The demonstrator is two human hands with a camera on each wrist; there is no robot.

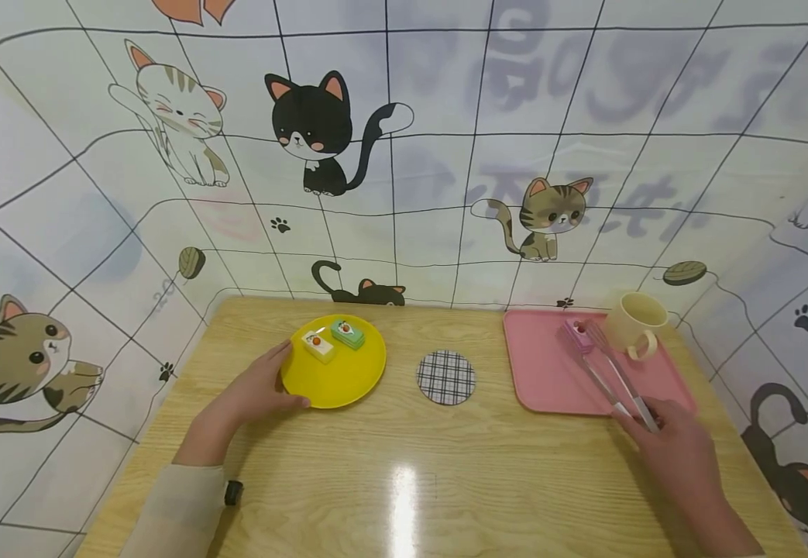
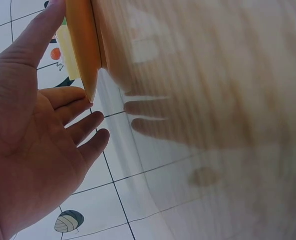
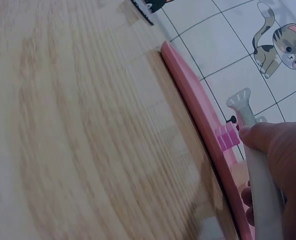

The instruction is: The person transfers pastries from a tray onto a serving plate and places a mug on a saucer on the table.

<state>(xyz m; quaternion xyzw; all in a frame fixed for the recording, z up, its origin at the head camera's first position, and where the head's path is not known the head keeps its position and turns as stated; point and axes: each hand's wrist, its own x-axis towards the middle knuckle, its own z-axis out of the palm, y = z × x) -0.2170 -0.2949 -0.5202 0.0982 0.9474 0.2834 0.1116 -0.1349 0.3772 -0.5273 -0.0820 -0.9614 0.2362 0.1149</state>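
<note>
My left hand (image 1: 260, 387) rests at the left edge of a yellow plate (image 1: 337, 384), thumb and fingers spread along the rim. In the left wrist view its fingers (image 2: 90, 135) are loosely extended. A cream toy cake piece (image 1: 318, 347) and a green one (image 1: 348, 333) sit toward the back of the plate. My right hand (image 1: 679, 449) grips metal tongs (image 1: 620, 373) over the pink tray (image 1: 532, 376). The tong tips straddle a purple toy cake piece (image 1: 576, 336); whether they touch it I cannot tell.
A pale yellow mug (image 1: 634, 319) stands at the tray's back right corner, close to the tongs. Between plate and tray lies a round checked coaster (image 1: 447, 377). Cat-printed sheeting (image 1: 431, 178) rises behind the wooden table (image 1: 348, 480) and at both sides.
</note>
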